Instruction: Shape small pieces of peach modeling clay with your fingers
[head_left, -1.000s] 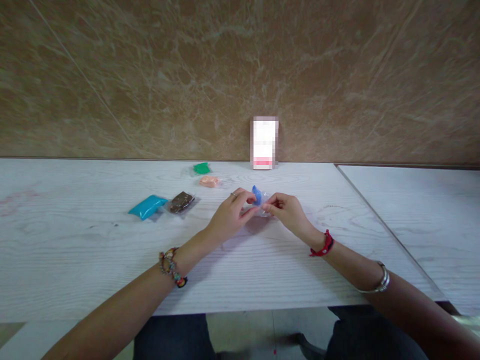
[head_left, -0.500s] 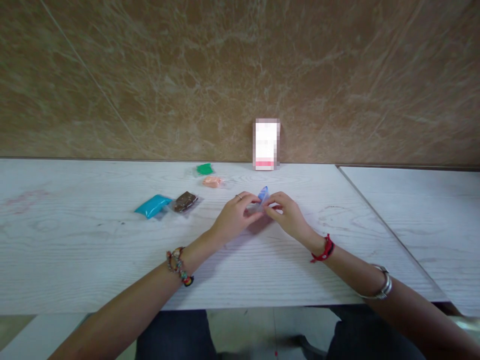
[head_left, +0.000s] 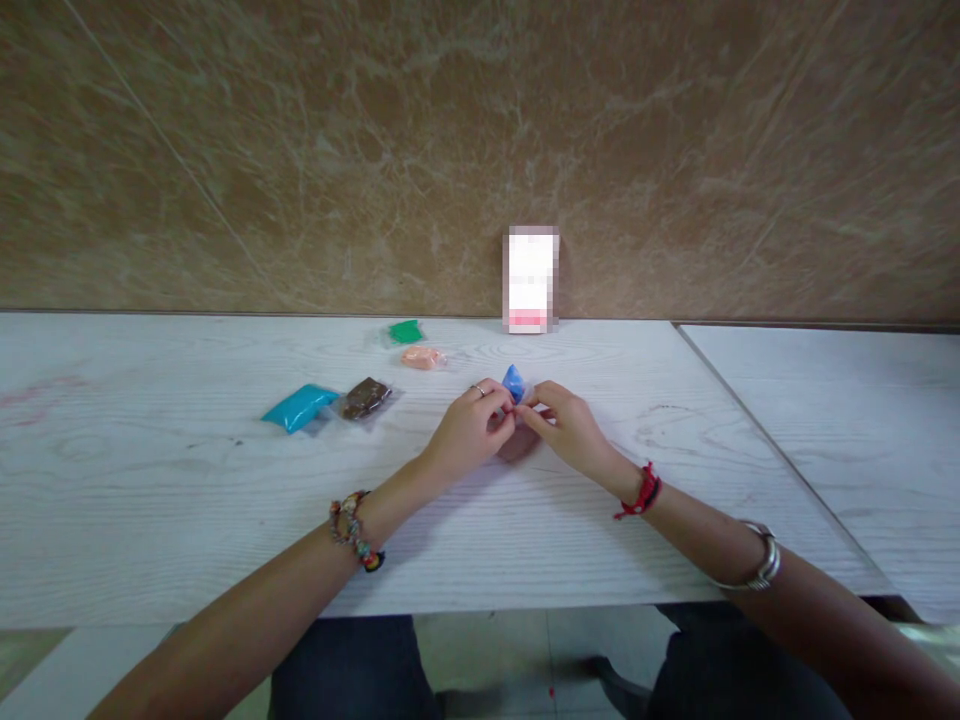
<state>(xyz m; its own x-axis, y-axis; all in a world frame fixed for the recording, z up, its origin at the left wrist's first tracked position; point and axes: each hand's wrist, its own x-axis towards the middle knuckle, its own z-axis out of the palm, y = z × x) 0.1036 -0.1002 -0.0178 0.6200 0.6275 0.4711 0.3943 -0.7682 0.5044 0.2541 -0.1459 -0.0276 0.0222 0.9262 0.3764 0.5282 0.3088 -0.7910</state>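
Blue packet (head_left: 513,384) is sitting between the fingertips of both hands, just above or on the bench (head_left: 525,540); which of the two is unclear. From it, the left hand (head_left: 466,430) is lying at eight o'clock, pinching its near edge, and the right hand (head_left: 574,430) is lying at four o'clock, grasping its clear wrapping between thumb and finger.

Five packets are showing, one of each colour. Besides the blue one, the brown packet (head_left: 367,398) and, farther out, the turquoise packet (head_left: 300,408) are resting near nine o'clock, the peach packet (head_left: 422,357) between nine and ten, and the green packet (head_left: 406,331) at ten. Clear wrappers are enclosing the brown, peach and green lumps. At twelve o'clock, one pixelated white panel (head_left: 530,280) is standing against the marbled wall (head_left: 337,150).
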